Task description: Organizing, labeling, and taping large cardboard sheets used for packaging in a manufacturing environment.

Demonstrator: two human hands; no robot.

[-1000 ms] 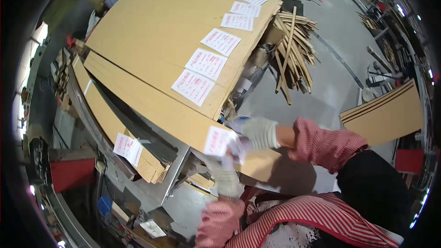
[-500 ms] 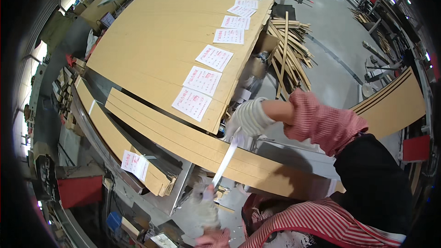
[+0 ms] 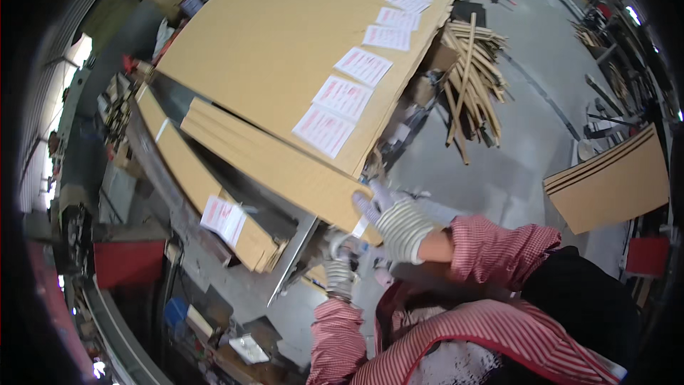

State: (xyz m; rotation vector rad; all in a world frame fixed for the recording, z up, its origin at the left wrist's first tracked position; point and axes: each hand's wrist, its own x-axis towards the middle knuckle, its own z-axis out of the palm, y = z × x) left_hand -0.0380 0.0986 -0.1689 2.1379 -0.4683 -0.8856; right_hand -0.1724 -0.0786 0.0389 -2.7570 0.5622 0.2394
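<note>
- A broad tan sheet (image 3: 271, 50) takes up the upper middle, its torn-looking edge facing right.
- A long, narrow tan strip stack (image 3: 271, 160) lies just below it, slanting down toward the person, its near end between the 2 gloved hands.
- Tan panels (image 3: 613, 185) are at the far right, well apart from the hands.
- A second strip bundle (image 3: 191, 164) lies to the left, with 1 printed paper (image 3: 223, 221) near its lower end.
- Thin wooden slats (image 3: 474, 85) are heaped on the floor right of the sheet.
- The right hand (image 3: 402, 224) reaches over the stack's near end, its fingers extended and apart.
- The left hand (image 3: 340, 260) is beside that same end, too blurred to tell whether its grip is closed on anything.
- Paper slips (image 3: 324, 130) in white and red run along the sheet's right side.
- A white band (image 3: 361, 227) shows across the stack's near end, beside the right hand.
</note>
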